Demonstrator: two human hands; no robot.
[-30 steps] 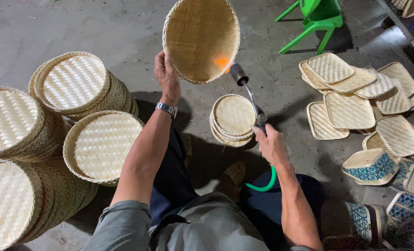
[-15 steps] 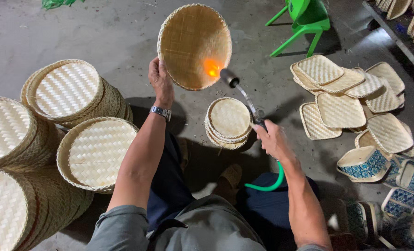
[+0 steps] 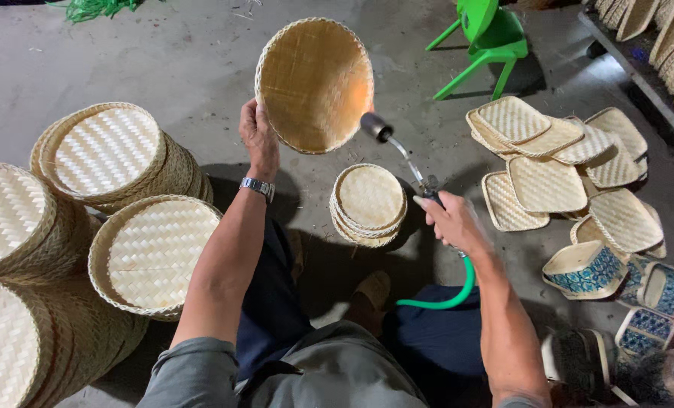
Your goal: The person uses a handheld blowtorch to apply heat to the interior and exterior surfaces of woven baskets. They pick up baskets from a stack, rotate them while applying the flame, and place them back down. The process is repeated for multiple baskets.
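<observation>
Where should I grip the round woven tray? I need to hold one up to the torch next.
Grip the tray by its lower left rim, coming from below on the left, as the left hand does. The tray is tilted with its hollow facing the torch in the right hand; that rim is probably the point farthest from the nozzle.

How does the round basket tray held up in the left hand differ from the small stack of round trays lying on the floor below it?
The held tray is tilted up on edge in the left hand, its hollow inside facing the torch; the floor stack lies flat. The held tray looks golden brown with an orange glow near the torch nozzle; the floor stack looks pale. The held tray is single and looks wider; the stack holds several. Both are round, woven and rimmed.
</observation>
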